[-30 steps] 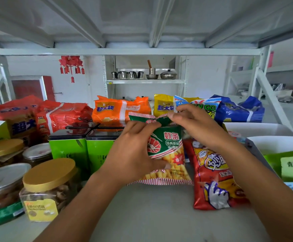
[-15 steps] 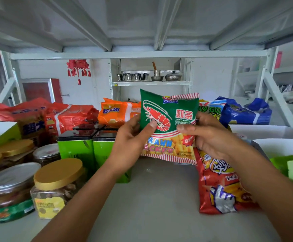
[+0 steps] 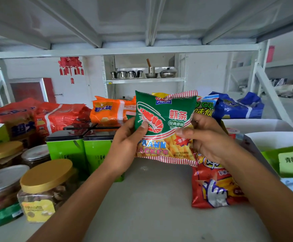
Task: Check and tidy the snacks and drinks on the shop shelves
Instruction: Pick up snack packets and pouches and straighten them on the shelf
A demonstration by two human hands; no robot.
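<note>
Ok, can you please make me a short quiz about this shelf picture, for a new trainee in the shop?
1. Which hand grips the prawn cracker bag: the left hand, the right hand, or both?
2. What stands on the shelf just left of the left hand? A) green tins B) glass bottles C) a white box
3. True or false: the red snack bag lies on the shelf, partly hidden by the right wrist.

Key: 1. Both, one at each side edge, with the bag held upright. 2. A. 3. True.
</note>
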